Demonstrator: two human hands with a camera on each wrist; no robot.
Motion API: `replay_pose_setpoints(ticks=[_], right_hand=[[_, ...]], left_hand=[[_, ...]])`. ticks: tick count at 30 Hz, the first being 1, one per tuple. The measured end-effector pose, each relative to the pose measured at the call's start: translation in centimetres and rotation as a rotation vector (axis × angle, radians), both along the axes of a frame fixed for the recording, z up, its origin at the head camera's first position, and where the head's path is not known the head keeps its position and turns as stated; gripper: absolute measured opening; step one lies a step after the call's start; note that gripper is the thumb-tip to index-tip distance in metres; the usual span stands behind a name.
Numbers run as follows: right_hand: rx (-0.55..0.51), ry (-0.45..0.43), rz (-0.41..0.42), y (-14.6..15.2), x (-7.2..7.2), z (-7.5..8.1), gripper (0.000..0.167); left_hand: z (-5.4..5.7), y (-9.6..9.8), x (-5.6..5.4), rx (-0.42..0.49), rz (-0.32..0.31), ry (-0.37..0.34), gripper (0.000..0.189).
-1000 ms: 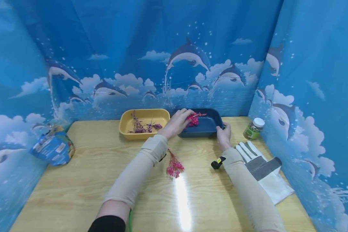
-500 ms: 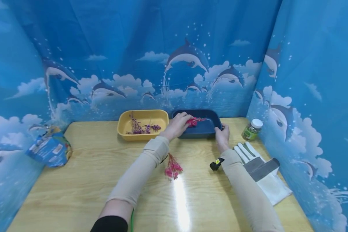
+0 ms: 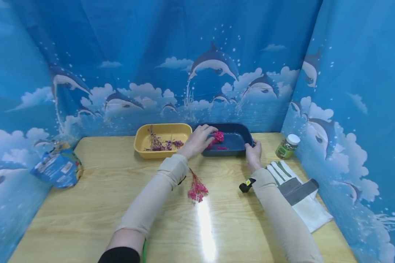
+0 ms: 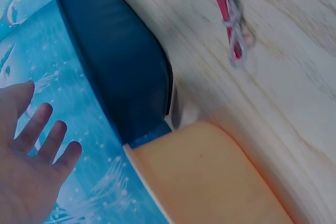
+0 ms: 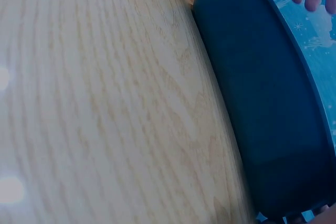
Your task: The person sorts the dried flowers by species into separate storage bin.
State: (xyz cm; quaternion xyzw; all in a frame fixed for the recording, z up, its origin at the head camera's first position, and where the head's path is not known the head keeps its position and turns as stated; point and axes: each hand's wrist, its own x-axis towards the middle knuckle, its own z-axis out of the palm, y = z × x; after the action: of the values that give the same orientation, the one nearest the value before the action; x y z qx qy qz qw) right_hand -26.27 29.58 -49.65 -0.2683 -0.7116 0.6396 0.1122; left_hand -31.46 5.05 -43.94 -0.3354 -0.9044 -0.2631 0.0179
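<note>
My left hand hovers over the left end of a dark blue tray. Its fingers are spread with nothing between them, as the left wrist view also shows. Pink dried flowers lie in that tray close to the fingertips. At the tray's right end my right hand grips the rim, thumb at the near corner; its other fingers are mostly hidden. A bunch of pink dried flowers rests on the table, its tied stems visible in the left wrist view.
Beside the blue tray stands a yellow tray holding purple dried flowers. A lidded jar and white-and-grey gloves are on the right. A blue bag sits at far left. A dolphin-print curtain borders the table.
The left hand has let go of the pink flowers, which now lie inside the blue tray, and its fingers have spread. The right hand stays on the tray's end.
</note>
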Motion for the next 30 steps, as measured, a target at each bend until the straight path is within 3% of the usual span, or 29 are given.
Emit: replay_pose_setpoints(ticks=[7,20,30], right_hand=[[0.012,0.011,-0.008,-0.1,0.0,0.2,0.051],[-0.007,0.006,0.001,-0.2,0.1,0.3,0.053],[-0.008,-0.020,0.004,-0.4,0.1,0.3,0.053]], left_hand=[[0.7,-2.0,0.7,0.033,-0.042,-0.009,0.041],[0.4,-4.7,3.0,0.093,-0.143,-0.042,0.049],[-1.0,-6.5,5.0,-0.093,-0.293,-0.195,0.067]])
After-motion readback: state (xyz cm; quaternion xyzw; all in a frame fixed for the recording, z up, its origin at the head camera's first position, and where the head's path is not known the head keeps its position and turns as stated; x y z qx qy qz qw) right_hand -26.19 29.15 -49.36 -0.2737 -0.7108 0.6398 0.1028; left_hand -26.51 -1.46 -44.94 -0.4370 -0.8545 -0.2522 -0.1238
